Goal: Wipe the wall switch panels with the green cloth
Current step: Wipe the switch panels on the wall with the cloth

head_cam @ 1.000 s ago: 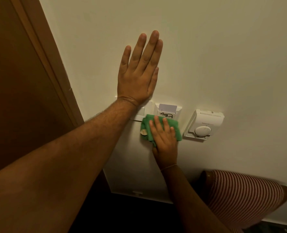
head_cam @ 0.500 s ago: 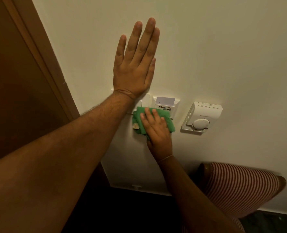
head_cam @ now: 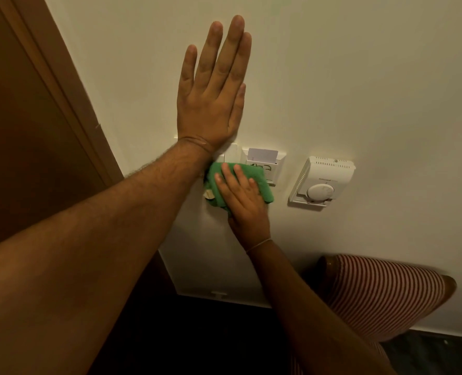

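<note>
My left hand (head_cam: 213, 93) lies flat on the cream wall, fingers straight and together, its wrist over the top of a white switch panel (head_cam: 228, 155). Just below, my right hand (head_cam: 242, 201) presses the green cloth (head_cam: 262, 185) against the wall, over the lower part of that switch panel and the left bottom corner of the white key-card holder panel (head_cam: 267, 163). A white card stands in the holder's slot. A white thermostat (head_cam: 323, 181) with a round dial is mounted to the right, apart from the cloth.
A brown wooden door frame (head_cam: 62, 85) runs down the left side. A chair back with red-and-white striped fabric (head_cam: 381, 290) stands against the wall at lower right. A white skirting with a small bracket (head_cam: 219, 294) lies below the panels.
My right hand has slid the green cloth leftward from under the card holder onto the switch panel. My left hand stays flat on the wall.
</note>
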`<action>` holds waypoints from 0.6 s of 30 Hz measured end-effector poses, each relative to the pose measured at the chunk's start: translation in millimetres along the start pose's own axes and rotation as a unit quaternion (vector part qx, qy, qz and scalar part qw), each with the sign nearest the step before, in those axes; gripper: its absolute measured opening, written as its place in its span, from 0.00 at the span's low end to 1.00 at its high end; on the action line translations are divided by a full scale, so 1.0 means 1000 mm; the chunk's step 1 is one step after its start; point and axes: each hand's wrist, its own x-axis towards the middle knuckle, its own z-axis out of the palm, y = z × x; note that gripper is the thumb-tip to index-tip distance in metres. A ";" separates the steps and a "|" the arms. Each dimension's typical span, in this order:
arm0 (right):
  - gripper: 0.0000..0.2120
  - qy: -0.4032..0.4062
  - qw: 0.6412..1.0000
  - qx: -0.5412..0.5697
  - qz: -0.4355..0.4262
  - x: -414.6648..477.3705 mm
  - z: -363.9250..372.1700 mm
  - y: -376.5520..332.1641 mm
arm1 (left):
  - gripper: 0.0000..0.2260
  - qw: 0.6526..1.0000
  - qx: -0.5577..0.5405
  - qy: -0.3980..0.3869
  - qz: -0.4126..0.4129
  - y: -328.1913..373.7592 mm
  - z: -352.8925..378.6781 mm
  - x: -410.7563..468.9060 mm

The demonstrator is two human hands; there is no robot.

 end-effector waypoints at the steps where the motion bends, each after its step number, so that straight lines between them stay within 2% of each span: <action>1: 0.33 0.010 1.000 -0.005 0.016 -0.006 -0.006 0.007 | 0.36 1.000 -0.001 0.001 -0.001 0.000 0.000 0.000; 5: 0.28 0.077 0.993 -0.022 0.090 -0.021 -0.019 0.027 | 0.36 1.000 -0.016 -0.001 -0.007 0.001 0.001 0.000; 7: 0.30 0.099 0.988 -0.005 0.117 -0.014 -0.012 0.015 | 0.34 1.000 -0.017 0.007 -0.002 0.001 0.002 0.000; 10: 0.36 0.073 0.994 0.026 0.078 0.004 0.004 -0.012 | 0.33 1.000 -0.018 0.018 0.006 0.000 0.005 0.000; 13: 0.27 0.019 0.999 0.032 0.009 0.018 0.008 -0.020 | 0.34 1.000 -0.027 0.011 -0.004 0.001 0.004 0.000; 15: 0.26 0.010 1.000 0.015 0.003 0.015 0.001 -0.014 | 0.34 0.999 -0.033 0.007 -0.008 0.001 0.003 -0.001; 18: 0.30 0.035 0.999 -0.001 0.036 -0.003 -0.017 0.007 | 0.33 1.000 -0.024 0.016 0.002 -0.003 0.002 0.000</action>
